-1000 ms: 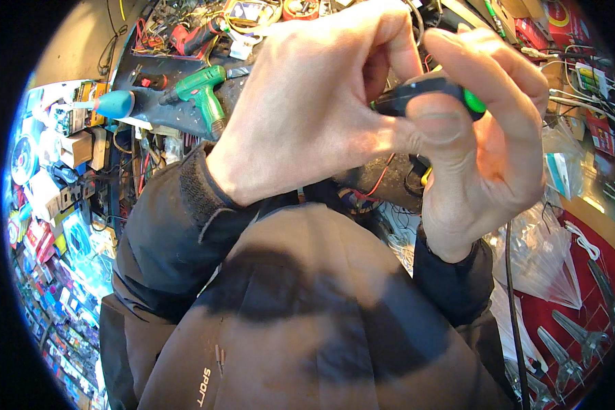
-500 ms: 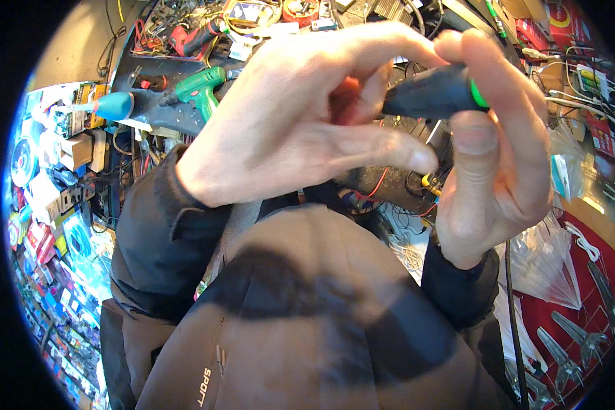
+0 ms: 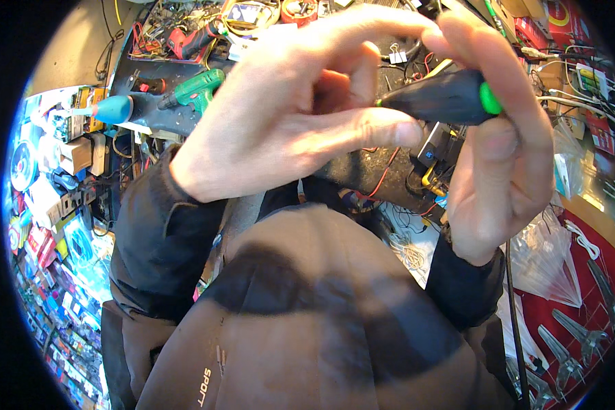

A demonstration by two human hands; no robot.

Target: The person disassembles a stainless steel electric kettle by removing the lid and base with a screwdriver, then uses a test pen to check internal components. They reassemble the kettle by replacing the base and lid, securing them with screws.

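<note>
A black tapered tool-like piece with a bright green end is held up in front of me, its narrow tip pointing left. My right hand is closed on its wide green end, with the thumb below and the fingers curving around from above. My left hand reaches around the narrow end. Its thumb stretches along the underside and its index finger arches above, meeting the right fingertips, while the other fingers are bent. A gap shows between left index finger and thumb. Whether the left thumb touches the piece is hard to see.
Behind my hands, the cluttered bench has a green power tool, a blue rubber air blower, a red-and-black tool and loose wires. Clear plastic bags and metal brackets lie to the right. A dark cable hangs beside my right sleeve.
The black piece and my right hand have shifted slightly right, and more of the green end shows. My left hand has moved a little left, with its thumb now nearer the piece.
</note>
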